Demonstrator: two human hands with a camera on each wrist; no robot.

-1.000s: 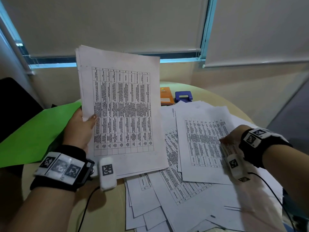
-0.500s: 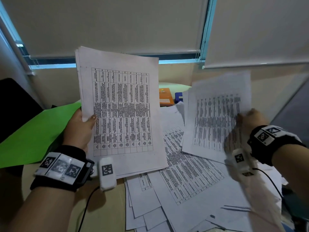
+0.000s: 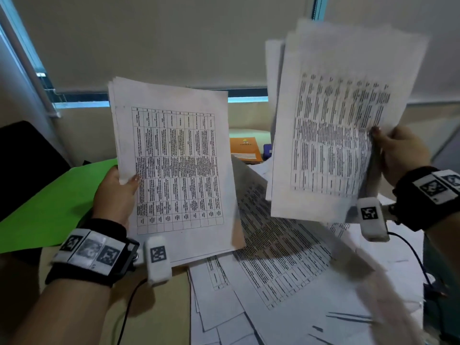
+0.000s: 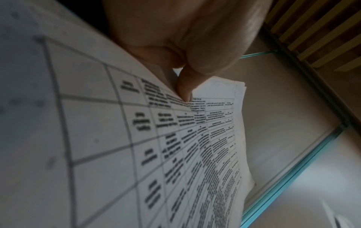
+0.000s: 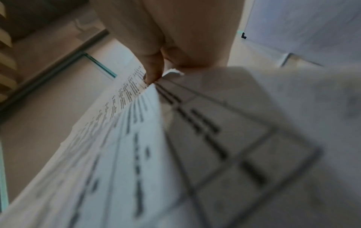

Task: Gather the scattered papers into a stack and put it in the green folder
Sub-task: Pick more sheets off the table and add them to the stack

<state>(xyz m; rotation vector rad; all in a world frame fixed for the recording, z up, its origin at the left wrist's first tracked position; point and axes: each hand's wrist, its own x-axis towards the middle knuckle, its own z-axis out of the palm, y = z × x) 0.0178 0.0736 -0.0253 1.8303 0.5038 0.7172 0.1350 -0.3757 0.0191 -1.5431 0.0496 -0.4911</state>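
Note:
My left hand grips a stack of printed table sheets by its left edge and holds it upright above the table; the thumb presses on the top page. My right hand pinches a few more printed sheets by their right edge, raised high and blurred. In the right wrist view the thumb clamps those sheets. Many loose papers lie scattered on the table. The green folder lies open at the left, behind my left hand.
An orange booklet and a blue object sit at the far side of the round wooden table. A black chair back stands at the left. Window blinds fill the background.
My right hand lifted a few sheets off the scattered pile and raised them high. The left hand and its stack stayed still.

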